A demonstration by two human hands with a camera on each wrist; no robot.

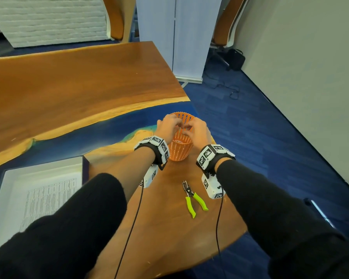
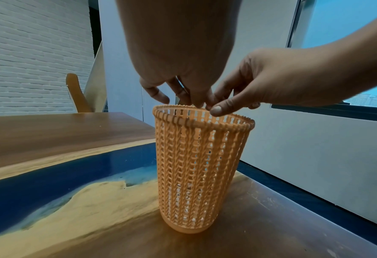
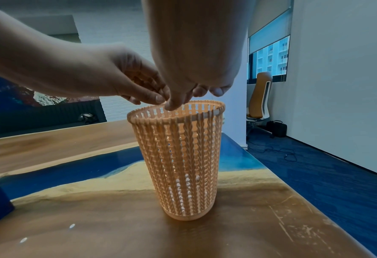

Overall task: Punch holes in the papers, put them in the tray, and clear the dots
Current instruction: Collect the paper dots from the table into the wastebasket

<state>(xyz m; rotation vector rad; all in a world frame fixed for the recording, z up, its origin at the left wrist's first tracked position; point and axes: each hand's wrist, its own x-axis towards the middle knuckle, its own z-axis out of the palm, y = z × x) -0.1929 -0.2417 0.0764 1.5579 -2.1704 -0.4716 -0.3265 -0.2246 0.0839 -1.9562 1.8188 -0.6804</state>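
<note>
An orange mesh basket (image 1: pixel 179 151) (image 2: pixel 196 165) (image 3: pixel 181 157) stands upright near the table's right edge. Both my hands hover just over its mouth. My left hand (image 1: pixel 168 125) (image 2: pixel 183 97) (image 3: pixel 147 94) has its fingers bunched and pointing down. My right hand (image 1: pixel 197 130) (image 2: pixel 223 106) (image 3: pixel 183 101) meets it fingertip to fingertip, thumb against fingers. Nothing shows between the fingertips. Whitish bits lie at the basket's bottom. Two white paper dots (image 3: pixel 72 226) lie on the wood in front of the basket. A printed paper (image 1: pixel 48 198) lies in the white tray (image 1: pixel 38 166) at the left.
A hole punch (image 1: pixel 193 198) with green handles lies on the table near my right forearm. Wrist-camera cables hang over the table. The table's edge runs right behind the basket, with blue carpet beyond. Office chairs stand at the back.
</note>
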